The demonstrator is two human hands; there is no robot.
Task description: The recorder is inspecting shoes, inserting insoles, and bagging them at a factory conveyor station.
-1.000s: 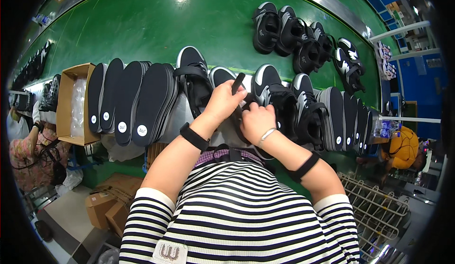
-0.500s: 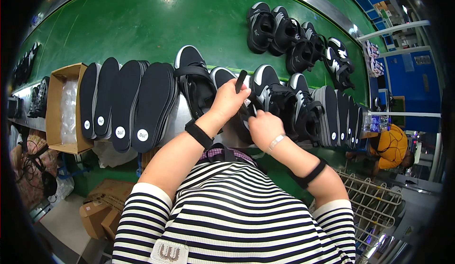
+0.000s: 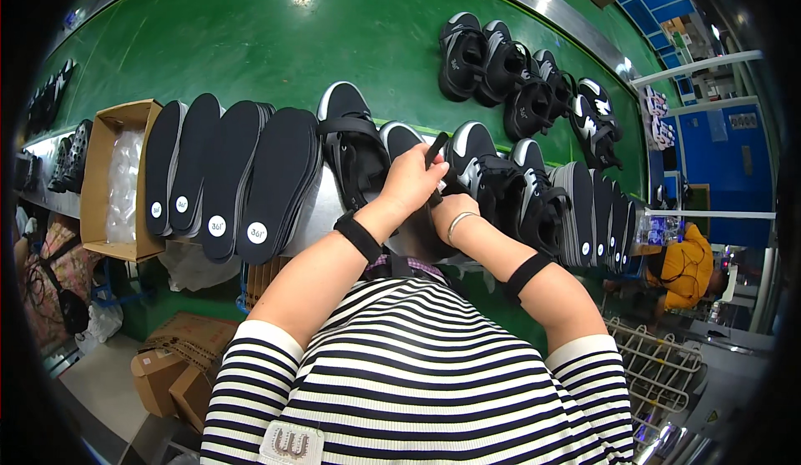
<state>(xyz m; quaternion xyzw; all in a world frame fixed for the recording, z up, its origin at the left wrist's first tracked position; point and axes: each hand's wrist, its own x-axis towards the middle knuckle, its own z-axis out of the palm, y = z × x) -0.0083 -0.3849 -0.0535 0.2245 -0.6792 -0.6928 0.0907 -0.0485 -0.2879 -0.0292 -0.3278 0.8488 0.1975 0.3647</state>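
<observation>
A black sports shoe (image 3: 400,138) with a grey toe edge stands in front of me, its rear mostly covered by my hands. My left hand (image 3: 410,181) pinches the shoe's black strap (image 3: 435,150), whose end sticks up past the fingers. Close below it, my right hand (image 3: 455,212) is closed at the shoe's opening; what its fingers grip is hidden. To the left stands a matching shoe (image 3: 344,102) with its strap across the top. Two more such shoes, a laced one (image 3: 474,146) and one beside it (image 3: 527,155), stand to the right.
Stacks of black insoles (image 3: 284,165) with white round labels lean at the left, and more insoles (image 3: 576,206) at the right. A cardboard box (image 3: 100,181) holds clear plastic. Several finished-looking shoes (image 3: 461,56) stand across the green surface (image 3: 250,40). A person in yellow (image 3: 688,261) is at the right.
My right hand has shifted left and up, closer under my left hand. The strap end in my left hand now leans more to the right. The whole view has shifted slightly.
</observation>
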